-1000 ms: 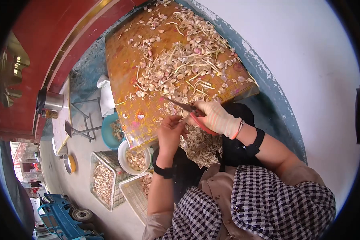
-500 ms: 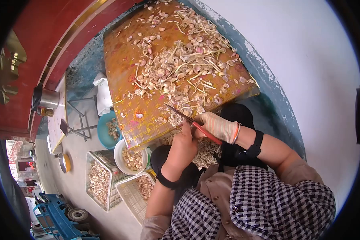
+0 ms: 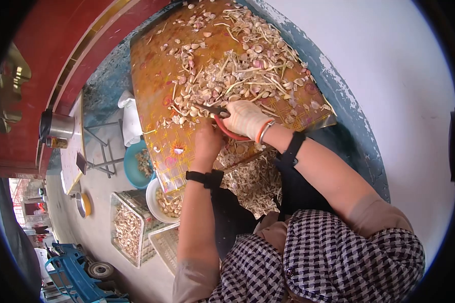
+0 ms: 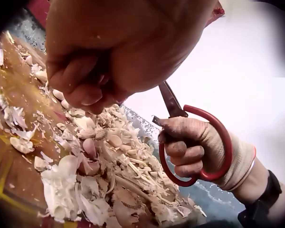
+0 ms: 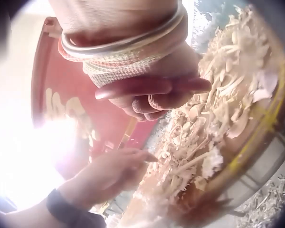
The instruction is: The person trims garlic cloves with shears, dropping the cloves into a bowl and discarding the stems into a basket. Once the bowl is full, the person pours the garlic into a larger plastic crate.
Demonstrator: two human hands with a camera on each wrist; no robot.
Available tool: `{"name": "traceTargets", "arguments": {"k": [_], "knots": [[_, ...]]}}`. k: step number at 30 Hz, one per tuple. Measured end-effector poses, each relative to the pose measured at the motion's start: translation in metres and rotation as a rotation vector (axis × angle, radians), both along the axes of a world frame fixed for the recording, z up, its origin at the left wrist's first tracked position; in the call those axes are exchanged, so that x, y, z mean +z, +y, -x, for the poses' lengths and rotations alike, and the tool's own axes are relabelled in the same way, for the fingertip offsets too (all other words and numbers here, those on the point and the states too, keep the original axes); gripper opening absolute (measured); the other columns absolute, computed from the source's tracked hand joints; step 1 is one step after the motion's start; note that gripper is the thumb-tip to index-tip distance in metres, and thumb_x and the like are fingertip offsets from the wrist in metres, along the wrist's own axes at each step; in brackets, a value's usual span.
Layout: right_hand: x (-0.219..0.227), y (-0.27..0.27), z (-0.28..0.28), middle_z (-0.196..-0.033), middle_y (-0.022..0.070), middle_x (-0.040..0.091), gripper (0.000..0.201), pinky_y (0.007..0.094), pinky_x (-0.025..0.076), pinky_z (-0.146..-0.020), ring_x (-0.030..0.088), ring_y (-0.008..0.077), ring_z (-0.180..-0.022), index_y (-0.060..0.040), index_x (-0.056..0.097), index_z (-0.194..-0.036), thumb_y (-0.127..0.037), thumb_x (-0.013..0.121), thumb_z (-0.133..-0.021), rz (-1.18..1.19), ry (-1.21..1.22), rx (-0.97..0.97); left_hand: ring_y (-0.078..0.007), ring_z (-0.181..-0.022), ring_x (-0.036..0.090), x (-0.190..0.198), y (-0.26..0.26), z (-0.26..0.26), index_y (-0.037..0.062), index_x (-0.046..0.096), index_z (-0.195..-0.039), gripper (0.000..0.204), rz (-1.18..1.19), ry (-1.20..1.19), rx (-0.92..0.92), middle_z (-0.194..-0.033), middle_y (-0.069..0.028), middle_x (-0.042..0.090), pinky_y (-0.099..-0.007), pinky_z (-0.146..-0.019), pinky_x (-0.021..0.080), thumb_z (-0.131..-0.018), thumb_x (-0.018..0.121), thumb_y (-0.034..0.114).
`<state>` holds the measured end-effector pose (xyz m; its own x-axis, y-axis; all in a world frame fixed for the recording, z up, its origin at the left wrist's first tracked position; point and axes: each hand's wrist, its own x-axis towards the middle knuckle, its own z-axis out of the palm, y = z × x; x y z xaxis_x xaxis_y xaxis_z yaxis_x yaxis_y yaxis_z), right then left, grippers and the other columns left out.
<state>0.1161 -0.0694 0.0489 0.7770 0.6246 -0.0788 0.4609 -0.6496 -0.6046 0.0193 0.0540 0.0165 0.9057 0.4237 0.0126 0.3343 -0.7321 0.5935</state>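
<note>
Teal-and-white wall (image 3: 338, 76) borders the far right side of the table (image 3: 149, 65), whose patterned cover is strewn with garlic (image 3: 227, 83) — loose cloves, stalks and papery skins. From my end: right hand (image 3: 245, 120), partly gloved, grips red-handled scissors (image 4: 226, 142), fingers through the loops; can't tell how far the blades are apart. Left hand (image 3: 207, 144) is just beside them at the near side of the pile, fingers bent inward in its wrist view; I can't tell if it holds a clove.

To do this well, I'd judge: keep the left fingertips behind the blade line, separate one piece from the litter first, and cut only once the stalk shows clear of the fingers.

Edges: both forearms cross the table's near edge, so I'd lift slightly when drawing back — skins could get dragged into the heap of scraps (image 3: 253, 187) below. Most room is to the left, where the cover is barer; past that edge sit the teal basin (image 3: 130, 174), white tub (image 3: 152, 202) and crate (image 3: 147, 240). Wall side is tightest.
</note>
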Motion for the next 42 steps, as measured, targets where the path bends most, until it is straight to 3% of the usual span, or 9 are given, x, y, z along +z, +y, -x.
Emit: {"name": "traceTargets", "arguments": {"k": [6,9,11,17,22,24,28,37,42], "knots": [[-0.014,0.017,-0.022,-0.097,0.0237,0.068,0.040,0.0405,0.052,-0.083,0.066,0.0354,-0.092,0.0027,0.070,-0.091,-0.034,0.059,-0.081,0.146,0.130,0.155,-0.0407,-0.080,0.065,-0.015,0.018,-0.006,-0.0033,0.056,-0.103,0.025,-0.098,0.008,-0.045,-0.085,-0.0246,0.067,-0.0465,-0.070,0.051,-0.089,0.057,0.017],[-0.041,0.004,-0.037,-0.078,0.0195,0.067,0.038,0.0390,0.052,-0.069,0.066,0.0310,-0.073,-0.0003,0.069,-0.096,-0.036,0.067,-0.083,-0.026,0.094,0.109,-0.0088,-0.051,0.043,0.011,0.019,0.006,0.0022,0.056,-0.095,0.012,0.874,-0.058,0.288,-0.066,0.0017,0.048,-0.0208,-0.045,0.033,-0.095,0.054,0.015],[-0.037,-0.004,-0.039,-0.070,0.0123,0.066,0.032,0.0335,0.049,-0.058,0.063,0.0211,-0.059,-0.0034,0.069,-0.098,-0.028,0.074,-0.079,-0.122,0.388,-0.004,-0.0087,-0.049,0.039,0.004,0.032,0.027,0.0039,0.055,-0.093,0.012,1.248,-0.194,0.266,-0.064,0.0023,0.044,-0.0211,-0.044,0.031,-0.096,0.053,0.015],[-0.003,0.009,-0.003,-0.102,0.0143,0.069,0.040,0.0409,0.052,-0.087,0.065,0.0316,-0.098,-0.0062,0.071,-0.098,-0.042,0.062,-0.083,0.183,-0.070,0.142,-0.0076,-0.045,0.029,-0.015,0.014,0.077,0.0058,0.051,-0.088,0.025,2.160,-0.609,0.170,-0.060,0.0030,0.033,-0.0217,-0.041,0.024,-0.101,0.045,0.026],[0.021,0.011,-0.003,-0.102,0.0148,0.069,0.038,0.0405,0.051,-0.087,0.064,0.0323,-0.100,-0.0038,0.071,-0.099,-0.038,0.062,-0.084,0.277,0.008,0.203,-0.0077,-0.046,0.029,-0.020,0.002,0.095,0.0043,0.053,-0.092,0.030,2.159,-0.654,0.179,-0.060,0.0031,0.031,-0.0213,-0.040,0.025,-0.102,0.045,0.031],[0.000,0.002,-0.013,-0.090,0.0147,0.070,0.032,0.0393,0.054,-0.075,0.068,0.0266,-0.084,-0.0030,0.070,-0.092,-0.033,0.064,-0.085,-0.006,-0.016,0.202,-0.0076,-0.047,0.031,-0.017,0.002,0.094,0.0047,0.053,-0.091,0.031,2.075,-0.588,0.215,-0.061,0.0025,0.036,-0.0208,-0.040,0.025,-0.102,0.044,0.032],[0.020,-0.045,0.006,-0.059,-0.0036,0.048,0.016,0.0216,0.031,-0.040,0.046,0.0063,-0.044,-0.0030,0.059,-0.081,-0.017,0.064,-0.087,-0.757,1.349,0.257,-0.0092,-0.047,0.034,0.018,-0.032,0.074,0.0063,0.054,-0.093,0.032,1.642,-0.308,0.302,-0.062,0.0011,0.042,-0.0210,-0.039,0.024,-0.102,0.044,0.036],[0.032,-0.083,0.062,-0.075,0.0025,0.063,0.021,0.0215,0.047,-0.056,0.061,0.0070,-0.065,0.0004,0.064,-0.095,-0.019,0.069,-0.088,-0.711,0.884,0.224,-0.0071,-0.046,0.033,0.045,-0.074,0.077,0.0090,0.045,-0.084,0.024,2.125,-0.109,0.235,-0.066,-0.0006,0.043,-0.0194,-0.039,0.025,-0.102,0.040,0.024],[0.035,-0.108,0.086,-0.078,0.0014,0.065,0.020,0.0257,0.048,-0.062,0.059,0.0077,-0.071,-0.0001,0.064,-0.102,-0.013,0.067,-0.087,-0.603,0.694,0.351,-0.0062,-0.046,0.035,0.021,-0.075,0.105,0.0079,0.049,-0.083,0.020,1.930,-0.278,0.346,-0.067,-0.0005,0.044,-0.0191,-0.038,0.026,-0.099,0.045,0.018]]}}
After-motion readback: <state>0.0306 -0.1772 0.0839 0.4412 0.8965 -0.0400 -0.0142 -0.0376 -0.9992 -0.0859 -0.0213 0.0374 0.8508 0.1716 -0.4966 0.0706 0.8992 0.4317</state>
